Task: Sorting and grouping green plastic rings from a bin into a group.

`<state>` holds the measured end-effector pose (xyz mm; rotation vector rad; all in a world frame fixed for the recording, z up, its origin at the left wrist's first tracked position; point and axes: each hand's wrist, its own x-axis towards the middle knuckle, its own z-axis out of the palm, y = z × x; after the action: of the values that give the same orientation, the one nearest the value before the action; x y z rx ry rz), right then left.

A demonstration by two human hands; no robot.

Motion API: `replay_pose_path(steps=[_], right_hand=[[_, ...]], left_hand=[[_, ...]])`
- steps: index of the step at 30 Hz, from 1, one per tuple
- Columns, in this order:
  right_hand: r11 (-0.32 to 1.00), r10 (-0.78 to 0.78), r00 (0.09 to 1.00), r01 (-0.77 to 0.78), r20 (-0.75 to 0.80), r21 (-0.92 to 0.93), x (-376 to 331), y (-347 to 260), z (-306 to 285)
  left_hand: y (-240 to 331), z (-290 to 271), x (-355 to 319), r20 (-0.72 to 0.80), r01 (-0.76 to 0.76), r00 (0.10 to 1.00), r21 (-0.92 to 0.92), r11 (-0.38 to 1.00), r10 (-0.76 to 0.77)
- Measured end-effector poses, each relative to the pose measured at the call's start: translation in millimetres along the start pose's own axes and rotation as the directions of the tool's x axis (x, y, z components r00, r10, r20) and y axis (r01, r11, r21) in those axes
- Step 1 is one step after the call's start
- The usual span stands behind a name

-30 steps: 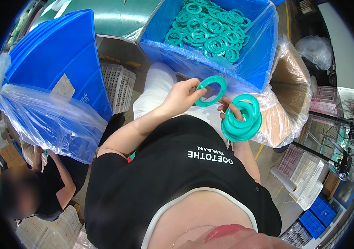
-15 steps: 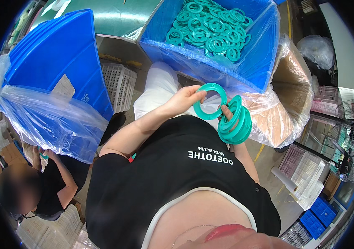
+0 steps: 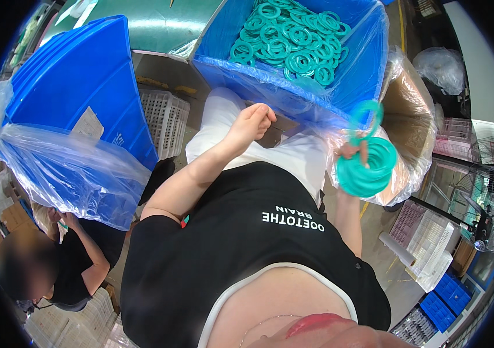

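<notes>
My right hand [image 3: 353, 152] is wrapped round a stack of flat green rings [image 3: 369, 181], smeared by motion, at the near edge of a bag-lined carton [image 3: 412, 124]. One more green ring [image 3: 379, 113] stands up above that stack, blurred. Whether my fingers grip this ring or it is loose, I cannot tell. My left hand [image 3: 251, 123] hovers over my lap, fingers curled in, with nothing showing in them. Beyond my knees, a blue bin [image 3: 247, 72] lined with clear plastic contains many loose green rings [image 3: 300, 36].
To the left leans another large blue bin [image 3: 73, 75] draped in clear plastic, beside a white crate [image 3: 166, 122]. A co-worker [image 3: 79, 261] sits at the lower left. Fans [image 3: 481, 226] and stacked crates [image 3: 412, 232] stand on the right. A green table [image 3: 160, 26] is at the back.
My left hand has let go of the single ring and drawn slightly left and up. My right hand has swung right with the stack, toward the lined carton.
</notes>
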<state>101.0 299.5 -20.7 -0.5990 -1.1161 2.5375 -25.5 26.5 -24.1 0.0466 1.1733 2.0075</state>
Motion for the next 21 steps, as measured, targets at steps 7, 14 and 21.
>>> replay_pose_path(steps=[7, 14, 21], right_hand=[[0.959, 0.275, 0.956, -0.28, 0.101, 0.038, -26, 3, 48], [0.883, 0.463, 0.87, -0.436, 0.171, -0.172, -39, 38, 68], [0.76, 0.557, 0.812, -0.415, 0.173, -0.501, -35, 45, 71]], left_hand=[[-7, 15, -2, 0.186, 0.209, 0.959, 0.04, 0.977, -0.213], [-6, 35, -4, 0.146, -0.037, 0.989, 0.227, 0.973, 0.003], [-8, 38, -3, 0.111, -0.086, 0.993, 0.463, 0.882, 0.039]])
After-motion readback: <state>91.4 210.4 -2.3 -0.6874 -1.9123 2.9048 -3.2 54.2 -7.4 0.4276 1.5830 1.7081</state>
